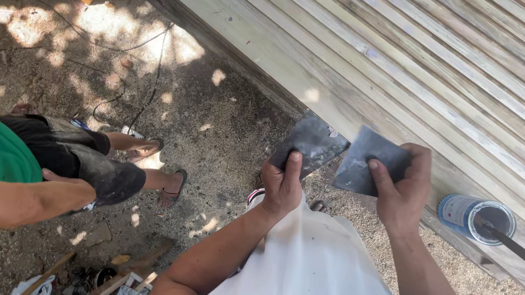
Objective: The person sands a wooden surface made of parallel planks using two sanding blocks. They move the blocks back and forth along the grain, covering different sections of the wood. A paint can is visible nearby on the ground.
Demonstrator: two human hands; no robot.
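Slatted wooden panel (425, 61) lies slantwise over gravel ground (210, 126). At its near edge, an open paint can (477, 217) with a stirring blade resting inside, within reach. Left hand (281, 188) pinches one dark square sheet (311, 142); right hand (404, 188) clamps another (370, 159), both raised beside that edge. A co-worker's arm (2, 200) far left.

I count two hands of my own: the left hand (281, 186) and the right hand (402, 188). Each grips one of two dark flat scraper blades (310, 142), the second blade (370, 161) just beside the first. One open can (475, 218) sits on the slatted wooden surface (464, 73), with one dark stick (510, 244) in it. One other person (34, 163) is nearby, wearing two sandals (173, 188).
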